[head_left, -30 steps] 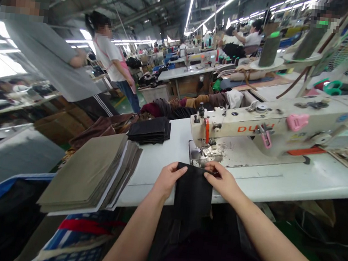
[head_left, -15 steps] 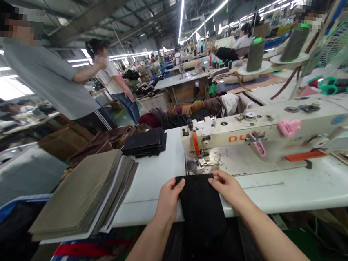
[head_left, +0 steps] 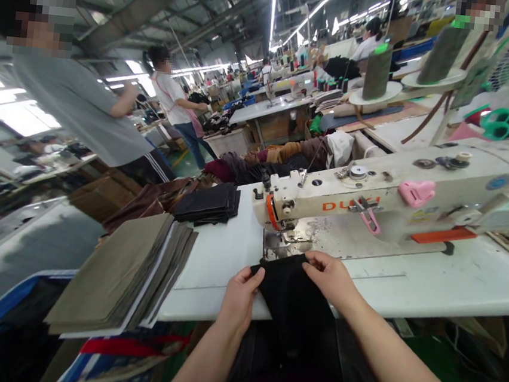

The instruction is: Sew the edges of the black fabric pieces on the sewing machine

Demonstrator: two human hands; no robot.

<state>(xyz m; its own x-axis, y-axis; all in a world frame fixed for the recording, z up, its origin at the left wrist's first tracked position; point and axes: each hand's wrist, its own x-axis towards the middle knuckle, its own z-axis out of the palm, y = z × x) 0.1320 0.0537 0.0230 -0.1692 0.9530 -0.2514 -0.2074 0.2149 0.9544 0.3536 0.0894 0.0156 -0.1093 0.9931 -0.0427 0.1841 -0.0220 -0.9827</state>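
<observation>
A piece of black fabric [head_left: 293, 297] hangs over the table's front edge, its top edge stretched between my two hands. My left hand [head_left: 241, 292] pinches the left corner between thumb and fingers. At the right corner, my right hand [head_left: 329, 276] pinches the same edge. Just beyond the cloth is the presser foot area [head_left: 292, 240] of a white sewing machine [head_left: 398, 193]. Whether the cloth's far edge touches the needle plate, I cannot tell. The lower part of the fabric falls toward my lap.
Left on the table lie a stack of olive-grey fabric pieces [head_left: 111, 273] and a stack of black pieces [head_left: 211, 202]. Thread cones [head_left: 377, 73] and green-handled scissors [head_left: 495, 121] are beyond the machine. A person in grey [head_left: 74, 101] and another in white [head_left: 169, 95] stand to the left.
Both hands still hold the black fabric; its left corner has shifted slightly left and down, tilting the top edge. The person in white has lowered a hand from the face. The view has shifted slightly.
</observation>
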